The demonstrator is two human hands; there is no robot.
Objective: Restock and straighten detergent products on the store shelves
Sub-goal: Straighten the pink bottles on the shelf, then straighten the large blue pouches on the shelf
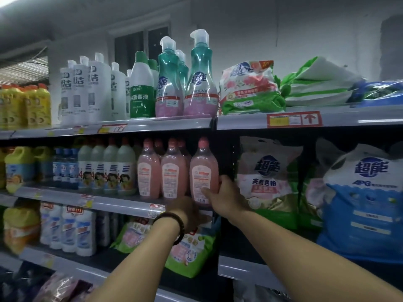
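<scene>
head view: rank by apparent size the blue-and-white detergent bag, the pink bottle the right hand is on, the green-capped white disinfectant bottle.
1. Blue-and-white detergent bag, clearly largest, though also nearest the camera.
2. Pink bottle held by the right hand and green-capped white disinfectant bottle: too alike to rank.

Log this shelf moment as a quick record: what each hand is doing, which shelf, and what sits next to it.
right hand: gripping rightmost pink plastic detergent bottle
left hand: at the grey shelf edge below that bottle; grip unclear
left wrist: dark bead bracelet
shelf: second from top
neighbours: more pink bottles left, white-and-pink powder bag right
</scene>
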